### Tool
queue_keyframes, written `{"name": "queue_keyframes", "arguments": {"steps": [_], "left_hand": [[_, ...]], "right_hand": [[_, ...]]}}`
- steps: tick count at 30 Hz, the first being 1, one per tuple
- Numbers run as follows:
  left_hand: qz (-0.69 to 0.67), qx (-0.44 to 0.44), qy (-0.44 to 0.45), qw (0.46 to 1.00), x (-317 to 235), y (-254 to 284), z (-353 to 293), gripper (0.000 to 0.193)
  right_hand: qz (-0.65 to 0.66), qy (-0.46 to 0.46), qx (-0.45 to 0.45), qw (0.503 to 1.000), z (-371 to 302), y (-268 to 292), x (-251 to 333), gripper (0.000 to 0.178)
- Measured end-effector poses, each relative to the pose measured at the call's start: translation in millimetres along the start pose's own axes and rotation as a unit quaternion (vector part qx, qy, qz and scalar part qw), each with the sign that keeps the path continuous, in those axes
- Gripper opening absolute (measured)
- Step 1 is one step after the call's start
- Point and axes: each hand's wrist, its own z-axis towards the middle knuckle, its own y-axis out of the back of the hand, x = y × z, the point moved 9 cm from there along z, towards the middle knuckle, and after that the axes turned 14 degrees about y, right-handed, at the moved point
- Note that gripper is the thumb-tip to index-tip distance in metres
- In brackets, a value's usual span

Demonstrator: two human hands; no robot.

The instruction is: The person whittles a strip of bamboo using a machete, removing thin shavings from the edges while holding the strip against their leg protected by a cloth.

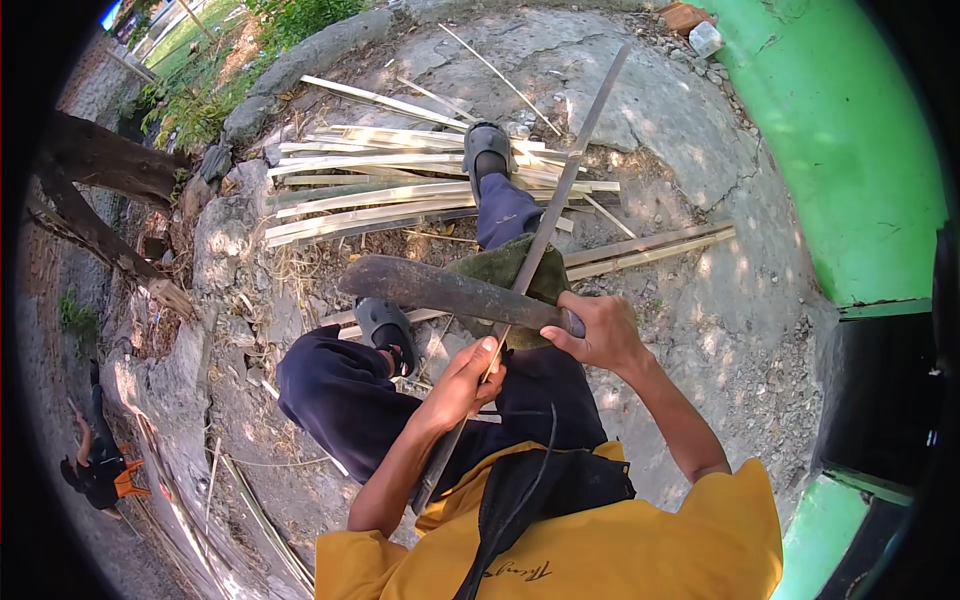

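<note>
My right hand (605, 333) is closed round the short handle of a machete (430, 285), whose broad, dark blade points left. The blade lies across a long bamboo strip (582, 150), which runs from beside my waist up past my right foot. Lower on the strip, my left hand (462, 388) grips it close below the blade, thumb uppermost. A thin, pale edge of the strip shows by the left fingertips. Under the strip and blade, a dark green cloth (550, 278) is draped over my right leg.
Several split bamboo strips (370, 190) lie piled on the cracked concrete ground (690, 340), partly under my grey clog (487, 140). More strips (265, 520) lie at lower left. A green wall (850, 150) bounds the right side. Another person (95, 465) is at far left, near a tree trunk (110, 160).
</note>
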Motion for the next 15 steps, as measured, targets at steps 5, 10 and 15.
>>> {"name": "queue_keyframes", "arguments": {"steps": [5,10,15], "left_hand": [[0.008,-0.013,-0.002,1.000,0,4,-1,0.048],[0.030,-0.006,0.000,1.000,0,3,1,0.048],[0.040,-0.034,-0.024,0.998,-5,4,2,0.048]], "right_hand": [[0.002,-0.008,-0.001,1.000,-1,-2,9,0.058],[0.015,0.002,0.000,1.000,-9,-1,19,0.055],[0.008,0.002,-0.008,1.000,0,2,2,0.056]]}}
